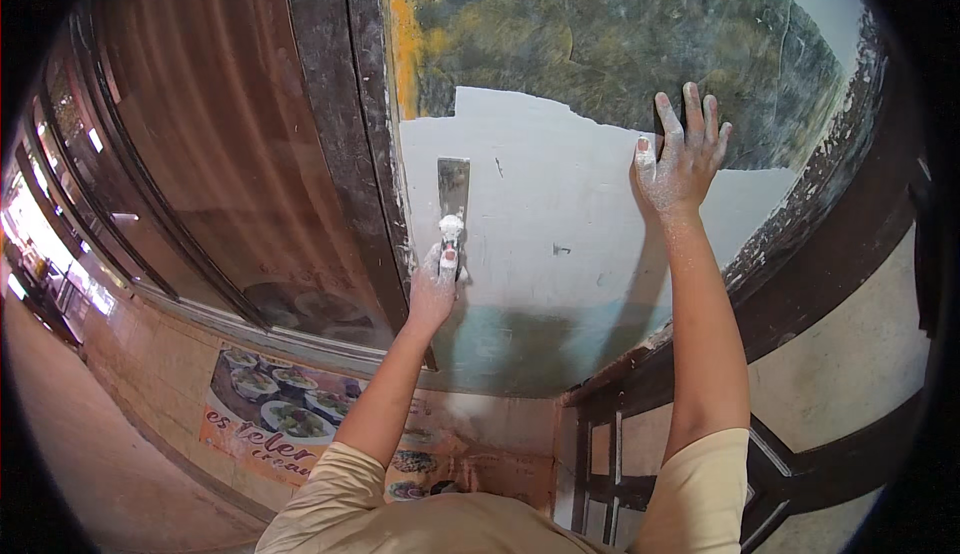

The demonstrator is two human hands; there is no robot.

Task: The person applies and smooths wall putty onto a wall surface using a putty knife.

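My left hand [432, 292] is closed round a putty knife [455, 182], its flat metal blade pointing up against the wall near the left edge. A lump of white putty [452, 226] sits where the blade meets the handle, and white dust coats my fingers. My right hand [684, 162] rests with spread fingers on the wall, right where a smooth white coat [555, 194] borders a dark, mottled surface [600, 29] above. White powder covers its fingertips too. Small dark nicks mark the white area.
A dark wooden frame [358, 104] and a glass pane with brown curtain [200, 84] stand left. On the right runs a paint-chipped dark frame [800, 234], with a dark panelled door [790, 454] below. A printed food banner [285, 404] hangs low at the left.
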